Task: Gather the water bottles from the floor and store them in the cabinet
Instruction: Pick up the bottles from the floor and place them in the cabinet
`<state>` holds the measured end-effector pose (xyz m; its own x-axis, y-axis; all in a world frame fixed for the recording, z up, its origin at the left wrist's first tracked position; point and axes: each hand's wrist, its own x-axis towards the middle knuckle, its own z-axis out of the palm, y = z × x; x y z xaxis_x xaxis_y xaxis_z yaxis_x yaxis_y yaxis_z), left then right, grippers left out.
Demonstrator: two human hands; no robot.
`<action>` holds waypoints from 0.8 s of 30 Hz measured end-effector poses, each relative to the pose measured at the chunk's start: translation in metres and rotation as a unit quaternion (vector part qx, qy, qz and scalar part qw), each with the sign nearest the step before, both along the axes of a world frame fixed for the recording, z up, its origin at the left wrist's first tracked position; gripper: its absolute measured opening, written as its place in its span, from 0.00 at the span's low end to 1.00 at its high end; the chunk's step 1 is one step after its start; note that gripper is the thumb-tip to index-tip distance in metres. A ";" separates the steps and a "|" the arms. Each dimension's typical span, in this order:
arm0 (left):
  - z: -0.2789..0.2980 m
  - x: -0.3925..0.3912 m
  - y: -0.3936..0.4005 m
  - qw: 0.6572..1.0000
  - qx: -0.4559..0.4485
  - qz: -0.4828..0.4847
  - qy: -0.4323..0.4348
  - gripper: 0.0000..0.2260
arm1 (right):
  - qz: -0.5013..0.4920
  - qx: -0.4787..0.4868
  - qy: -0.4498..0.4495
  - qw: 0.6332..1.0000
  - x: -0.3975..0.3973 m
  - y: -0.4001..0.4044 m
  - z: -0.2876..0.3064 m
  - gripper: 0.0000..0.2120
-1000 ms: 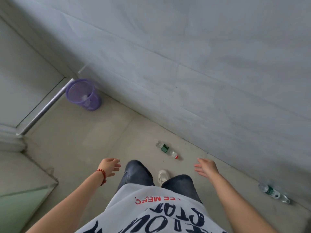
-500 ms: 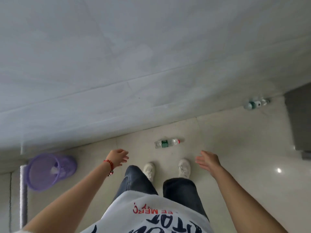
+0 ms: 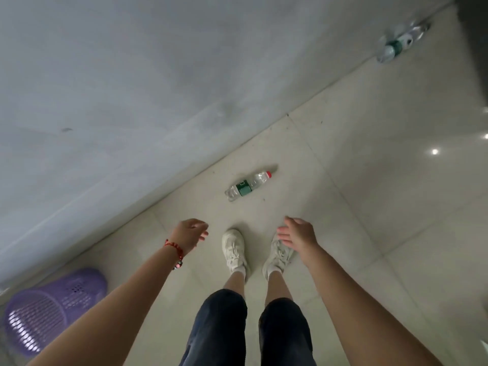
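A clear water bottle [image 3: 247, 186] with a green label and a red cap lies on its side on the tiled floor, just ahead of my feet. A second clear bottle [image 3: 400, 43] with a green label lies near the wall at the top right. My left hand [image 3: 188, 233], with a red bracelet on its wrist, hangs empty with fingers apart, left of and nearer than the near bottle. My right hand [image 3: 297, 233] is also empty with fingers apart, above my right shoe. Neither hand touches a bottle.
A grey wall [image 3: 132, 88] runs diagonally from lower left to upper right. A purple mesh basket [image 3: 50, 307] stands on the floor at the lower left. A dark object [image 3: 475, 35] rises at the right edge. Pale floor tiles [image 3: 383, 167] spread to the right.
The view has swung right and tipped down: the near bottle now sits closer and larger, the far bottle has shifted to the top right. Both hands stay empty in front of me.
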<state>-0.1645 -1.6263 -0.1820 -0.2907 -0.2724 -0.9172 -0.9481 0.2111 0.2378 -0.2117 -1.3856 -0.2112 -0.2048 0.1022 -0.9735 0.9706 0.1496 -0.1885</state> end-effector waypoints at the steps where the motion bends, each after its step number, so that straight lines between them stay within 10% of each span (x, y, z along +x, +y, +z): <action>1: -0.021 -0.003 0.004 1.000 -0.002 0.004 0.001 0.08 | 0.008 -0.001 -0.003 1.000 0.003 -0.004 -0.022 0.18; 15: -0.275 0.000 0.042 1.000 0.007 0.020 0.008 0.05 | -0.014 0.022 0.015 1.000 -0.023 -0.066 -0.353 0.31; 24: -0.361 0.033 0.015 0.999 -0.035 0.025 -0.016 0.08 | -0.048 0.064 0.035 0.996 -0.041 -0.107 -0.456 0.42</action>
